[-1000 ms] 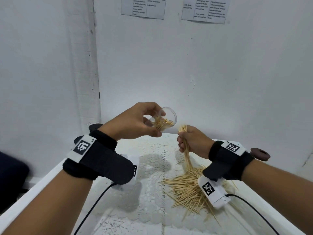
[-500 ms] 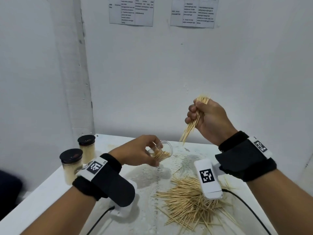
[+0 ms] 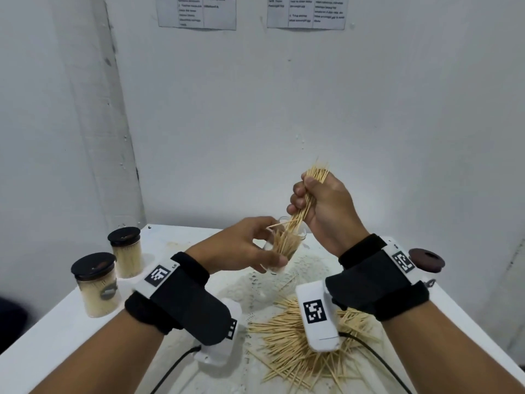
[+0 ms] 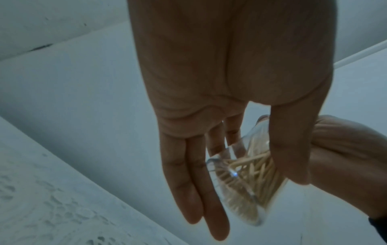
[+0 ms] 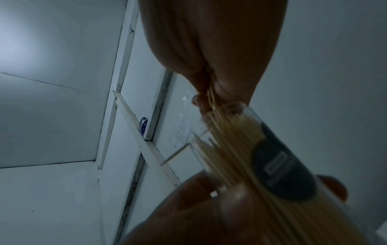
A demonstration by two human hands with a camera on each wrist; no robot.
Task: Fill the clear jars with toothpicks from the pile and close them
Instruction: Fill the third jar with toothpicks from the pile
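Note:
My left hand [image 3: 250, 248] grips a clear jar [image 3: 287, 248], tilted above the table and partly filled with toothpicks; the left wrist view shows the jar [image 4: 247, 179] between thumb and fingers. Just above it, my right hand [image 3: 315, 200] clutches a bundle of toothpicks [image 3: 308, 194] whose lower ends reach into the jar's mouth. The right wrist view shows the bundle [image 5: 230, 145] entering the jar [image 5: 278, 159], which carries a dark label. A loose toothpick pile [image 3: 287, 345] lies on the table in front of me.
Two filled jars with dark lids [image 3: 96, 282] [image 3: 126, 251] stand at the table's left. A dark lid [image 3: 426, 260] lies by the right edge. The white table [image 3: 56, 336] meets a white wall at the back. Wrist camera cables trail toward me.
My right hand lifted a bundle off the pile, then came down toward the jar so the toothpick ends now sit in its mouth. The left hand has turned the jar more upright.

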